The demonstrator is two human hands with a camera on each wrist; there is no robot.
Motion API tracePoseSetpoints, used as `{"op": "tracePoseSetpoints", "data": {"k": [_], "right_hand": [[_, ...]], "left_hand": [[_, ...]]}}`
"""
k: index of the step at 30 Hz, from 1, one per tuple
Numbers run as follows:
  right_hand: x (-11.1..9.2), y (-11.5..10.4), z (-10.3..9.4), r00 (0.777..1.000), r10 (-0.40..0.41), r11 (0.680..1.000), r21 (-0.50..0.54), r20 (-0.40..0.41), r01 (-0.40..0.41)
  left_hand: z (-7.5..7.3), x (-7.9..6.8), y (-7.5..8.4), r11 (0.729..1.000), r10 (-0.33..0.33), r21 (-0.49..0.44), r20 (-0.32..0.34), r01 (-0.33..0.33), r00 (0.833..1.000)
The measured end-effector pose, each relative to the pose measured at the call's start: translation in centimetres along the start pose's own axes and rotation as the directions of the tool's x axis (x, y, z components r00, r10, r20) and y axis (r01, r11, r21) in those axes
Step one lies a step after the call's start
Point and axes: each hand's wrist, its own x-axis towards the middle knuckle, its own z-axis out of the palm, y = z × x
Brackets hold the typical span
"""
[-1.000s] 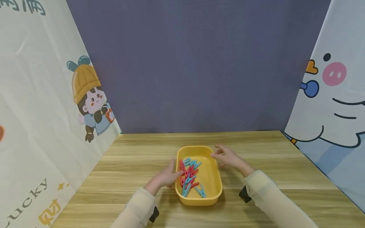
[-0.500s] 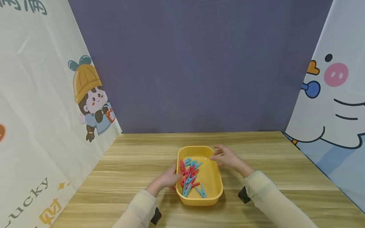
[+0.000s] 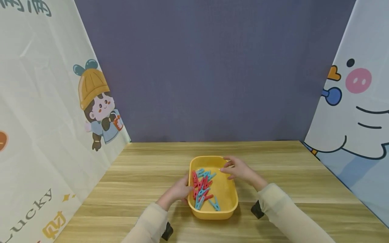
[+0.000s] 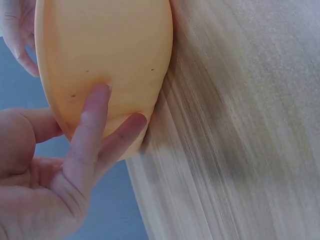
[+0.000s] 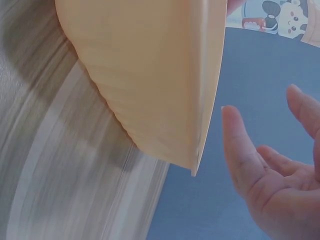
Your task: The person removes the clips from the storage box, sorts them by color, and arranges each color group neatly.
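Observation:
A yellow plastic basin (image 3: 226, 192) stands on the wooden table. Several red clothespins (image 3: 195, 179) and light blue clothespins (image 3: 215, 204) lie inside it, mostly heaped along its left side. My left hand (image 3: 180, 189) grips the basin's left edge, thumb over the rim and fingertips against the outer wall, as the left wrist view also shows. Over the far right rim hovers my right hand (image 3: 240, 169), fingers loosely bent and holding nothing. In the right wrist view, these fingers (image 5: 239, 145) are apart from the basin wall (image 5: 145, 80).
The wooden table (image 3: 273, 158) runs back to a dark blue-grey panel (image 3: 212, 74). Cartoon-printed white sheets flank it, one on the left (image 3: 39, 111) and one on the right (image 3: 364, 135).
My left hand has closed in on the basin's left edge and taken hold of it. My right hand has shifted slightly left, further over the basin. The clothespins stay as they were.

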Motion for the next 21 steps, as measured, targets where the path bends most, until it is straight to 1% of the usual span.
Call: {"op": "tracePoseSetpoints", "data": {"k": [13, 21], "right_hand": [[0.4, 0.0, 1.4, 0.999, -0.023, 0.999, 0.024, 0.028, 0.023], [0.7, -0.4, 2.3, 0.998, -0.038, 0.999, 0.028, 0.055, 0.037]], "left_hand": [[-0.6, -0.4, -0.3, 0.999, -0.025, 0.019, -0.039, 0.026, 0.999], [-1.4, -0.8, -0.8, 0.999, -0.002, 0.041, -0.069, 0.005, 0.998]]}}
